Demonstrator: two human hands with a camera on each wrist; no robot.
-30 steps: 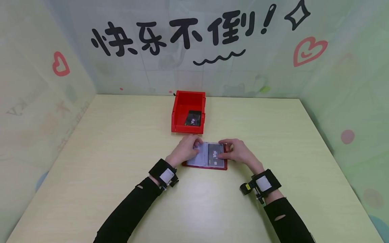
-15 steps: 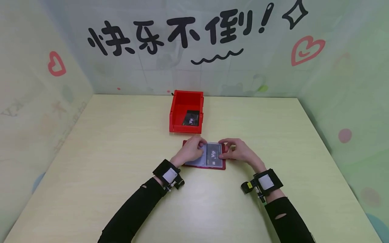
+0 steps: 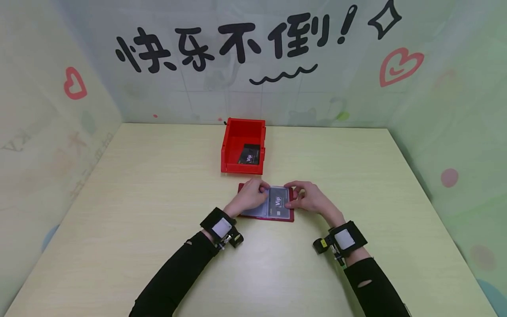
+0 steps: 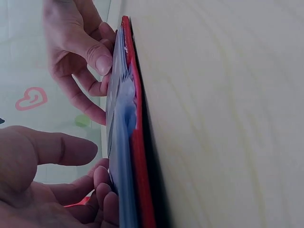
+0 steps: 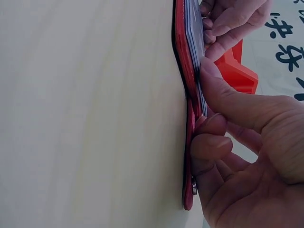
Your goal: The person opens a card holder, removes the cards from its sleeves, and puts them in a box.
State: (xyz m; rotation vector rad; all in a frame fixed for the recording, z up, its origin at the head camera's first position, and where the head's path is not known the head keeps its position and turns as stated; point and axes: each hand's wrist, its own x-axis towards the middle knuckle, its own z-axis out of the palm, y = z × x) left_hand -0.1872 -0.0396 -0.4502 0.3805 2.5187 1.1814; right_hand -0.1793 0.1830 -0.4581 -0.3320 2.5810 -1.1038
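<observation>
A red card holder (image 3: 291,215) lies spread on the table, its clear plastic sleeves (image 4: 124,156) uppermost. A dark card marked "Vip" (image 3: 278,202) shows in the right-hand sleeve. My left hand (image 3: 252,195) is over the left half. In the left wrist view, the bent fingers of my left hand (image 4: 52,183) touch the sleeves, while its thumb stands straight, apart from them. My right hand (image 3: 310,197) holds the holder's right edge. In the right wrist view, the thumb of my right hand (image 5: 256,137) lies on the sleeves, with curled fingers at the edge.
Behind the holder stands a red open bin (image 3: 242,169) with dark "Vip" cards (image 3: 249,154) in it. Printed cloth walls (image 3: 222,101) enclose the table (image 3: 158,185) at the back and both sides. A metal snap (image 5: 194,186) sits on the holder's strap.
My left hand has shifted right over the sleeves, toward the holder's middle, uncovering the upper left corner. My right hand keeps its place at the right edge.
</observation>
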